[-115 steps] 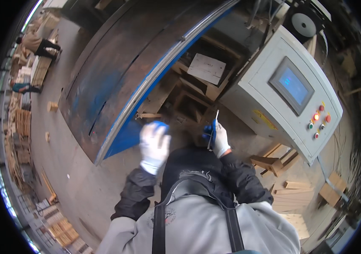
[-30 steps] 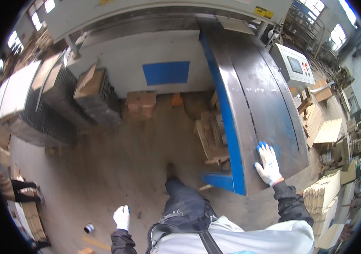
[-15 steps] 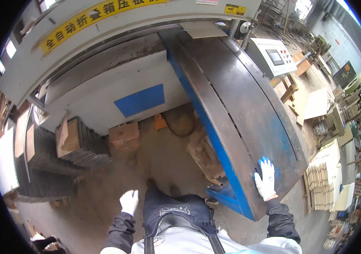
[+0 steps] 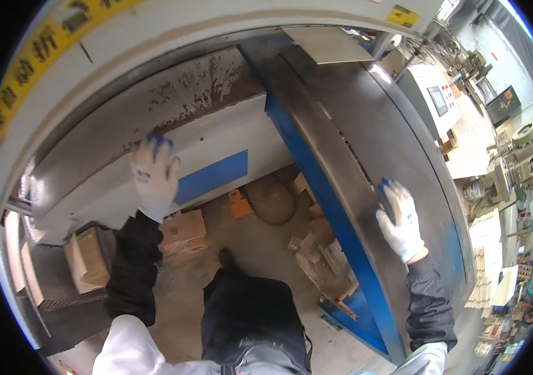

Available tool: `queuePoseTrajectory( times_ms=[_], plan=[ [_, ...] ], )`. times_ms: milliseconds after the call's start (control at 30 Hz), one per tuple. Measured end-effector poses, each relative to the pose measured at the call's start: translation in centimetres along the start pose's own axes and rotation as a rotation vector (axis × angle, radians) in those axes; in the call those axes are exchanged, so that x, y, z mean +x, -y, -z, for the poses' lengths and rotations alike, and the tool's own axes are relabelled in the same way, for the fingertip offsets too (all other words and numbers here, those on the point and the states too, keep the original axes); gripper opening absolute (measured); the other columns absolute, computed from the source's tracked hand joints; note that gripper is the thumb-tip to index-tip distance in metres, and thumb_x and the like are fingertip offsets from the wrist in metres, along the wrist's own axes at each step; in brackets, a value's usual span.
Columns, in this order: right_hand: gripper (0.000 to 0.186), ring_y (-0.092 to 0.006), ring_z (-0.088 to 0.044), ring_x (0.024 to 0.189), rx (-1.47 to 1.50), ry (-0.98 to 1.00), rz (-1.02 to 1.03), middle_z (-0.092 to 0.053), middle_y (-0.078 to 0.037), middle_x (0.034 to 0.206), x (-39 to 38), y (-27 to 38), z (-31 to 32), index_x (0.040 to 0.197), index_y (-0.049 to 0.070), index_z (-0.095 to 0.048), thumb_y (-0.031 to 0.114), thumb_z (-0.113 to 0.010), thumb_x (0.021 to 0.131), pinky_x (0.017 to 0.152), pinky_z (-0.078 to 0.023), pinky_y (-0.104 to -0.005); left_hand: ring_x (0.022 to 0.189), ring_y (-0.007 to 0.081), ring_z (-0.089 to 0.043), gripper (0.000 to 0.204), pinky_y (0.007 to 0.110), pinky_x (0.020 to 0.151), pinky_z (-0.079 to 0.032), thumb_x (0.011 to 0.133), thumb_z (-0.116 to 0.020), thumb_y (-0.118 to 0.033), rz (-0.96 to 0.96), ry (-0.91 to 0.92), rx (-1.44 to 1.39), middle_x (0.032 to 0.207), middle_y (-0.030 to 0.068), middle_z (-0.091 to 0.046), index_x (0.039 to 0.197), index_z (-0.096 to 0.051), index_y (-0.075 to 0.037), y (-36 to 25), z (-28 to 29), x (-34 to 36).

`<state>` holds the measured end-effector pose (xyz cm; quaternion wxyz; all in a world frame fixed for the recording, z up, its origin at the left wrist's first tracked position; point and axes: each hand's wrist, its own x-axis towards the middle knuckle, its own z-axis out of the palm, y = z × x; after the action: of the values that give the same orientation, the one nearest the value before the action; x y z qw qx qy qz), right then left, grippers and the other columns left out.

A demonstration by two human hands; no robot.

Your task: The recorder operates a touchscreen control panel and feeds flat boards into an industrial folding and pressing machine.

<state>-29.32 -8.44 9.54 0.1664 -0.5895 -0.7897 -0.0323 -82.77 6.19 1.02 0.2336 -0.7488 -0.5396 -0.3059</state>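
Note:
My left hand [image 4: 154, 178], in a white work glove with blue fingertips, reaches forward with its fingers stretched out, at the front edge of the machine's worn metal bed [image 4: 179, 94]. Whether it touches that edge I cannot tell. In a matching glove, my right hand [image 4: 399, 220] lies open on the dark metal side table [image 4: 379, 125], its fingers pointing forward. Neither hand holds anything. A thin light-coloured board [image 4: 328, 46] rests at the far end of the side table, under the machine's pale upper beam [image 4: 216, 22].
To the left stand stacks of dark-edged panels [image 4: 94, 256]. An orange foot pedal [image 4: 239, 205] and a pile of reddish sheets [image 4: 183, 231] lie on the floor by the machine. Wood scraps [image 4: 326, 265] lie beneath the side table; a control box [image 4: 429, 100] stands beyond it.
My left hand has gone from a closed hand near my body to an open reach at the machine bed. My right hand has slid forward along the side table. My body has moved closer.

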Motion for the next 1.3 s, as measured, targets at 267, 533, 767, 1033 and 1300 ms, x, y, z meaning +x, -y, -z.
queuePoseTrajectory(
  times_ms=[267, 533, 767, 1033, 1300],
  plan=[
    [0.056, -0.0363, -0.043, 0.151, -0.005, 0.088, -0.275, -0.051, -0.023, 0.158, 5.7, 0.0, -5.6, 0.15, -0.005, -0.052, -0.001, -0.045, 0.094, 0.127, -0.028, -0.0441, 0.144, 0.0485, -0.045, 0.048, 0.062, 0.123, -0.029, 0.092, -0.065, -0.01, 0.053, -0.24, -0.212, 0.15, 0.0246, -0.054, 0.139, -0.06, -0.002, 0.3, -11.5, -7.7],
    [0.064, -0.0339, -0.047, 0.149, -0.1, 0.026, -0.255, -0.053, -0.025, 0.156, 4.2, -1.9, -6.7, 0.152, -0.009, -0.05, 0.039, -0.042, 0.111, 0.126, -0.029, -0.0426, 0.111, 0.0376, -0.064, 0.026, 0.06, 0.107, -0.046, 0.081, -0.076, -0.023, 0.07, 0.249, -1.128, 0.107, 0.0134, -0.067, 0.102, -0.071, -0.01, -17.4, -22.4, -31.2],
    [0.064, -0.034, -0.049, 0.147, -0.195, 0.016, -0.285, -0.055, -0.026, 0.154, 3.4, -2.0, -7.0, 0.149, -0.01, -0.053, 0.04, -0.043, 0.11, 0.125, -0.03, -0.0423, 0.094, 0.0322, -0.068, 0.02, 0.047, 0.085, -0.056, 0.085, -0.078, -0.019, 0.159, 0.303, -1.321, 0.096, 0.0092, -0.068, 0.101, -0.072, -0.011, -20.1, -23.1, -35.3],
    [0.051, -0.0341, -0.05, 0.146, -0.001, -0.019, -0.328, -0.058, -0.025, 0.151, 5.2, -0.3, -7.3, 0.145, -0.008, -0.058, 0.019, -0.047, 0.103, 0.125, -0.031, -0.0422, 0.081, 0.0319, -0.067, 0.018, 0.046, 0.07, -0.054, 0.084, -0.079, -0.019, 0.297, 0.361, -1.09, 0.088, 0.008, -0.069, 0.099, -0.071, -0.011, -22.1, -27.3, -39.0],
    [0.05, -0.0403, -0.049, 0.145, -0.095, 0.061, -0.232, -0.059, -0.02, 0.151, 6.7, -0.3, -4.9, 0.14, 0.0, -0.063, 0.01, -0.062, 0.091, 0.123, -0.036, -0.0481, 0.083, 0.0373, -0.067, 0.023, 0.048, 0.07, -0.054, 0.084, -0.081, -0.016, 0.107, 0.168, -1.093, 0.092, 0.013, -0.07, 0.105, -0.072, -0.009, -18.8, -11.3, -16.0]
  ],
)
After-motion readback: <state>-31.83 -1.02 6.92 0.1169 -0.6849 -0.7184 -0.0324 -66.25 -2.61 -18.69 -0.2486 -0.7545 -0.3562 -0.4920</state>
